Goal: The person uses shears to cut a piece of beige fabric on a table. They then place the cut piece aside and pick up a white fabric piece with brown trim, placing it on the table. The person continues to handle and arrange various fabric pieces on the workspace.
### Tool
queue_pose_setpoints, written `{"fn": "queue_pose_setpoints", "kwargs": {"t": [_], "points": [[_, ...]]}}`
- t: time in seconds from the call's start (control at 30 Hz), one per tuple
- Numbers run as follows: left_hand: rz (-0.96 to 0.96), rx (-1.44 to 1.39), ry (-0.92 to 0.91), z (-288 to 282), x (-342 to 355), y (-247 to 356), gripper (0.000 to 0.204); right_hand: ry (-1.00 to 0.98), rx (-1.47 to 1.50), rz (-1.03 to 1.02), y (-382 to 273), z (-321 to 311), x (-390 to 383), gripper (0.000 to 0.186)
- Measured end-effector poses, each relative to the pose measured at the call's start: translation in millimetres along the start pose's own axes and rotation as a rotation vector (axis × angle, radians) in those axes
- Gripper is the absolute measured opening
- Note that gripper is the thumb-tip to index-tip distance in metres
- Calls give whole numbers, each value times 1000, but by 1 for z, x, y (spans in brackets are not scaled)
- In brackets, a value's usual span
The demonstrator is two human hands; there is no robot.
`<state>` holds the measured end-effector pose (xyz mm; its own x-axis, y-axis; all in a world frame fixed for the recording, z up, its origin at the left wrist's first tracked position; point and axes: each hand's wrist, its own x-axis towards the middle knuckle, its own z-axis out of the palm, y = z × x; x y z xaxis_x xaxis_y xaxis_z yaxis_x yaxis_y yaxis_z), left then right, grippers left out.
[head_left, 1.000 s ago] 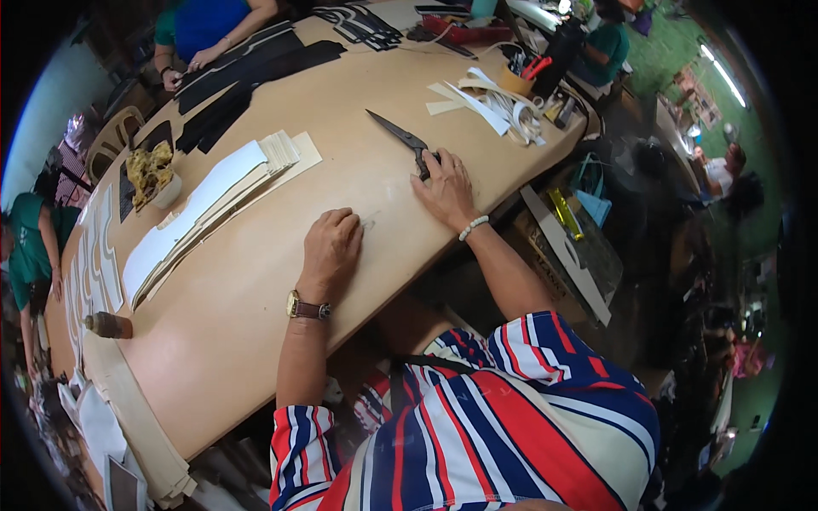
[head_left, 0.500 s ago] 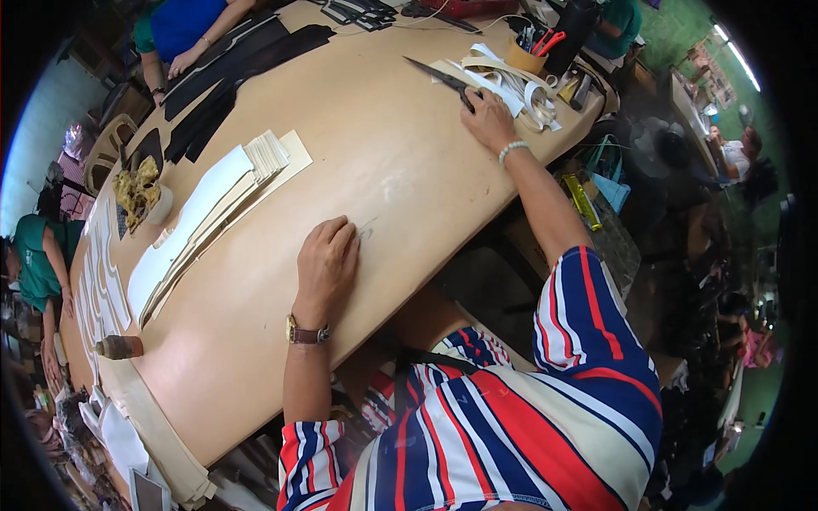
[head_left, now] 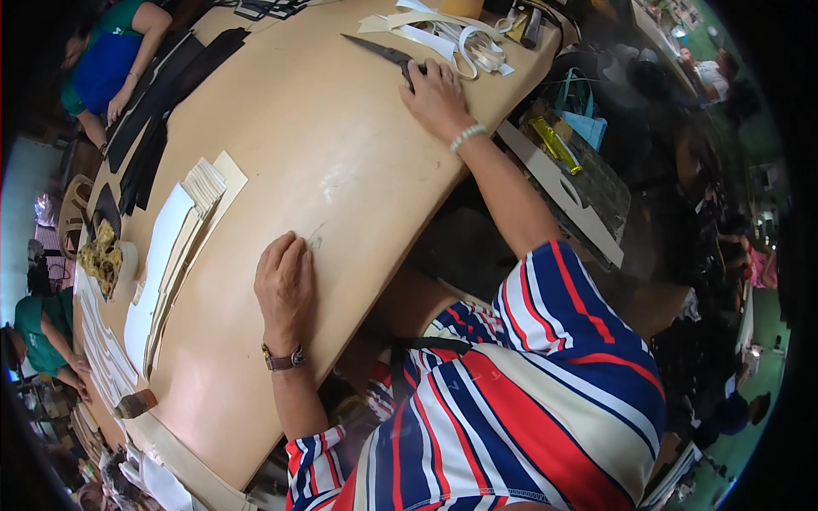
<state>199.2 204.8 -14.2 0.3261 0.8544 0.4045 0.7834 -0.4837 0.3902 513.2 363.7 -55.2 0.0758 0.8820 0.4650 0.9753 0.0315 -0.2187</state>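
My right hand is at the table's far right with its fingers closed over the handles of dark scissors. The blades lie on the tabletop and point to the far left. Beside them is a loose heap of white and cream strips. My left hand rests back up on the table near its front edge, fingers together and loosely curled; nothing shows in them. To its left lies a long stack of white and cream cut pieces.
The large tan table holds black strips, a bowl by a yellowish crumpled lump, and a small brown jar. People in green sit at the far side and left. A pale board lies below the table's right edge.
The view has swung, so the table and everything on it appear farther left. My right hand stays on the scissors, and my left hand still rests on the table.
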Motion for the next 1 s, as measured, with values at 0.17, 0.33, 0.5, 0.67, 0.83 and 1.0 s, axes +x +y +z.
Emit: {"fn": "queue_pose_setpoints", "kwargs": {"t": [0.17, 0.33, 0.5, 0.67, 0.83, 1.0], "points": [[-16, -22, 22, -2, -3, 0, 14, 104, -29, -75, 18, -29, -47, 42], [-46, -43, -16, -10, -9, -8, 15, 112, 3, -97, 39, -16, -23, 31], [27, -26, 48, -6, -9, -16, 14, 52, -161, -14, 55, -6, -17, 37], [37, -8, 89, -4, -11, -15, 14, 13, -231, 76, 43, -13, -10, 37], [37, -56, 118, 2, -15, -21, 12, 214, -405, -71, 36, -21, -16, 37], [-109, -186, 245, -4, -15, -31, 17, 181, -10, -552, -49, -30, -21, 30]]}}
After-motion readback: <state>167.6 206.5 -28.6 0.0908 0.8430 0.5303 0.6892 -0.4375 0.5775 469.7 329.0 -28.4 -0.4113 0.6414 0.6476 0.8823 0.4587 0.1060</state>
